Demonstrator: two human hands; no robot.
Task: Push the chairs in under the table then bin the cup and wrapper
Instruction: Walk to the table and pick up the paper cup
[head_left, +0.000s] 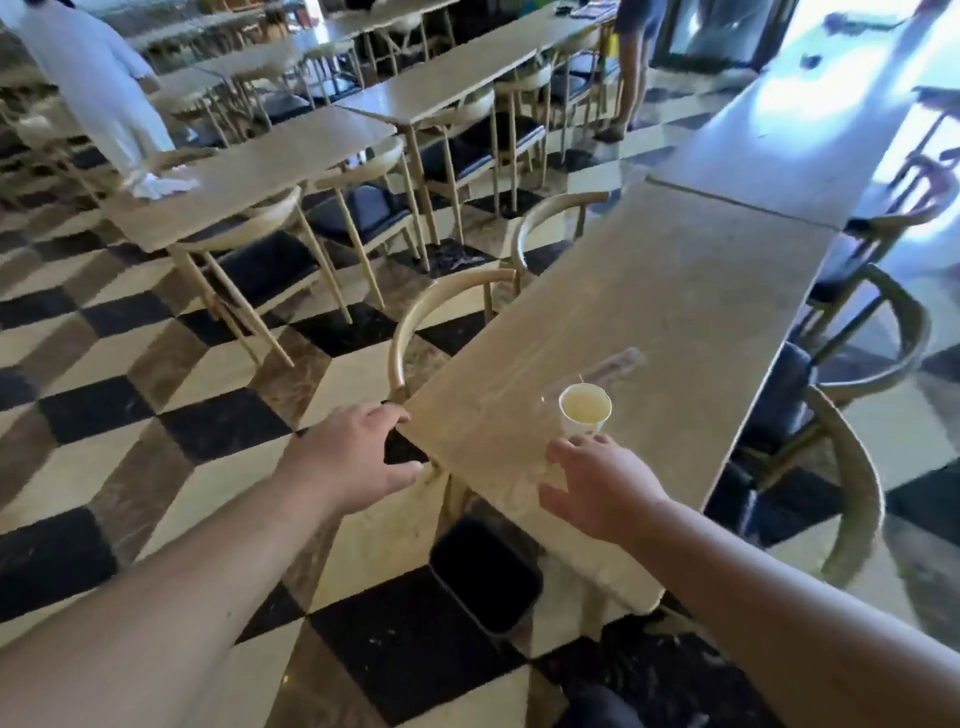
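Observation:
A white paper cup (584, 410) stands upright near the front end of the long wooden table (649, 291). Just behind it lies a clear plastic wrapper (618, 364), blurred. My right hand (597, 483) hovers over the table just in front of the cup, fingers spread, holding nothing. My left hand (353, 452) is at the table's near left corner, fingers apart and empty. A wooden chair (431, 317) on the left side has its curved back close against the table edge. Two chairs (852, 467) on the right side stand near the table. A black bin (483, 571) sits on the floor below the table's front end.
Rows of other tables and chairs (291, 171) fill the room on the left and behind. A person in white (88, 78) leans over a far table; another person's legs (631, 67) stand at the back. The checkered floor (156, 415) to my left is open.

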